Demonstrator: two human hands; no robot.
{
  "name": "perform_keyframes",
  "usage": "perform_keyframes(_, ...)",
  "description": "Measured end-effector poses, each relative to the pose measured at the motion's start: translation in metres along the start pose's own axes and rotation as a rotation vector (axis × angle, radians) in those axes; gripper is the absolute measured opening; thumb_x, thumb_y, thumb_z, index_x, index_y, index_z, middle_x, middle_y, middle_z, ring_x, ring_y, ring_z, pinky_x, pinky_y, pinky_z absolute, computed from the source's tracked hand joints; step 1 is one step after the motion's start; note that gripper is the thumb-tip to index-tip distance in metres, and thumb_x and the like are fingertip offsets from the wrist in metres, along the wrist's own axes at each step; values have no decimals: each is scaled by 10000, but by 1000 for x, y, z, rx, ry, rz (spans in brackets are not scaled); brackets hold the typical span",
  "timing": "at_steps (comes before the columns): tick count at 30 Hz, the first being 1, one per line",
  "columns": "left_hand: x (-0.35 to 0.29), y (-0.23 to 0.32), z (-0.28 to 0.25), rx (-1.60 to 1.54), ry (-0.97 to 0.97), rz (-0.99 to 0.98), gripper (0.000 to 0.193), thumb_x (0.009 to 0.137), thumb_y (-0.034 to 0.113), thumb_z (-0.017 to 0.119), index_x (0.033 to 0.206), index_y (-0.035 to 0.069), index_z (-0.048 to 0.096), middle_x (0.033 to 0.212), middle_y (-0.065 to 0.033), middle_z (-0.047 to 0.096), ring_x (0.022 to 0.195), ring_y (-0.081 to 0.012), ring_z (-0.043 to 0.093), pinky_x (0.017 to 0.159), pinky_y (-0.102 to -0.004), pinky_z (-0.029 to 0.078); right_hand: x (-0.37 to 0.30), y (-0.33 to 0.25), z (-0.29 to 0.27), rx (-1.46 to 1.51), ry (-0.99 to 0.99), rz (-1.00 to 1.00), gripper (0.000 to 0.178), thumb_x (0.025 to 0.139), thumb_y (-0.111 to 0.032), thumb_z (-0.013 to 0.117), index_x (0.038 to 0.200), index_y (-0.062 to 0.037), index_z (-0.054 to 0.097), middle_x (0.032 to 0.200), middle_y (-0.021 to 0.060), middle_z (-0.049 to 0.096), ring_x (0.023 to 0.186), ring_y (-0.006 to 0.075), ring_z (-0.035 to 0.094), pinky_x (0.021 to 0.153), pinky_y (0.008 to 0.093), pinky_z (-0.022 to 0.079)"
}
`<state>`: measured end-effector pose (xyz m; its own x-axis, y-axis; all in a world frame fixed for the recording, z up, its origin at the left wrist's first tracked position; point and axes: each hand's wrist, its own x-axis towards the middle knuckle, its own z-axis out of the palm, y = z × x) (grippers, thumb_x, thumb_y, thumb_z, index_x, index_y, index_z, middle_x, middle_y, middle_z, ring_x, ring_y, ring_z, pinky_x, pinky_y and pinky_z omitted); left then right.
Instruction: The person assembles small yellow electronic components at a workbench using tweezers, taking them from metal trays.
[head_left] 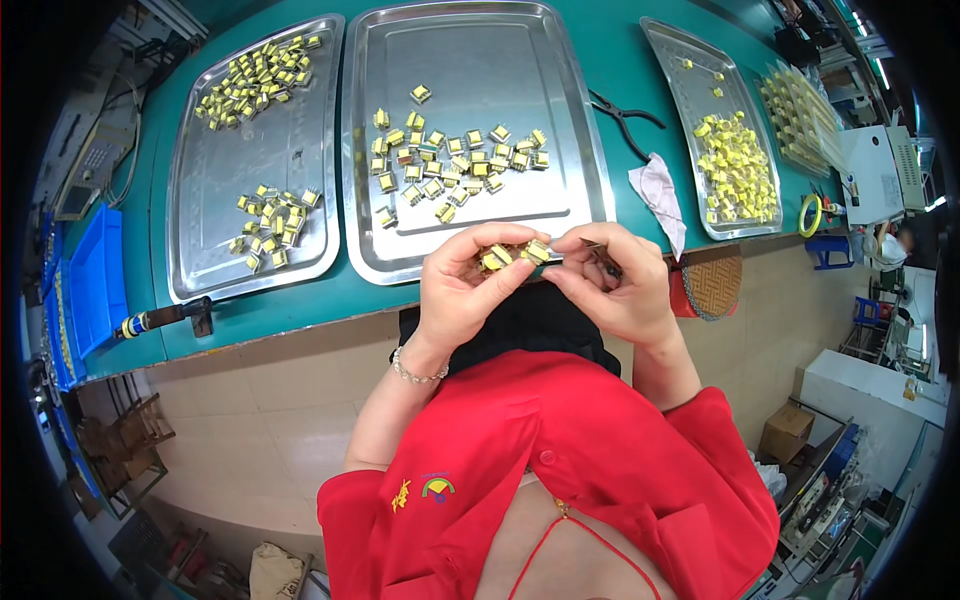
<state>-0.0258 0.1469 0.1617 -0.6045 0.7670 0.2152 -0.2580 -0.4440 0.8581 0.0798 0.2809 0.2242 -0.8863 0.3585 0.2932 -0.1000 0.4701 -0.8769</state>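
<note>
My left hand [468, 277] is closed around small yellow-wrapped transformers [497, 258], at least two of which show between thumb and fingers. Close beside it, my right hand [615, 280] has its thumb and fingertips pinched at the edge of the outermost transformer [536, 251]. Dark small pieces [603, 262] show inside the curled right fingers, too hidden to name. Both hands are held just off the near rim of the middle metal tray [470, 70], on which several similar transformers [455, 165] lie scattered.
The left tray [215, 190] carries two heaps of transformers. Yellow bobbins [738, 170] fill part of the right tray [668, 50]. Between trays lie black-handled pliers [628, 115] and a pale cloth [657, 195]. A handled tool [160, 318] and blue bin [97, 280] stand left.
</note>
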Motion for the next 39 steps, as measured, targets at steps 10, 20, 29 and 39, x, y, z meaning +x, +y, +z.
perform_keyframes(10,0,2,-3,-145,-56,-106,235,865,-7,583,1097,-39,559,1021,-107,622,952,-137,589,846,-265,474,8,7,-2,-149,-56,-290,213,667,53,739,849,-17,652,668,39,600,478,102,457,417,225,318)
perform_keyframes(20,2,-1,-2,-457,40,-254,185,899,82,574,1066,3,559,898,-123,644,590,-31,437,496,-165,346,-4,5,-4,230,87,199,131,766,19,703,801,8,577,695,-4,564,543,17,441,469,164,308)
perform_keyframes(29,0,-1,11,-426,220,-304,146,912,106,566,1025,14,555,875,-90,622,579,-38,430,457,-163,299,-3,14,11,415,71,250,226,801,10,676,1012,39,601,773,7,602,666,32,546,581,149,420)
perform_keyframes(39,0,1,14,-568,230,-368,134,917,138,563,991,26,568,834,-29,584,588,-48,441,447,-168,286,-3,19,16,428,80,328,204,808,9,667,995,49,594,816,42,638,700,52,589,607,163,461)
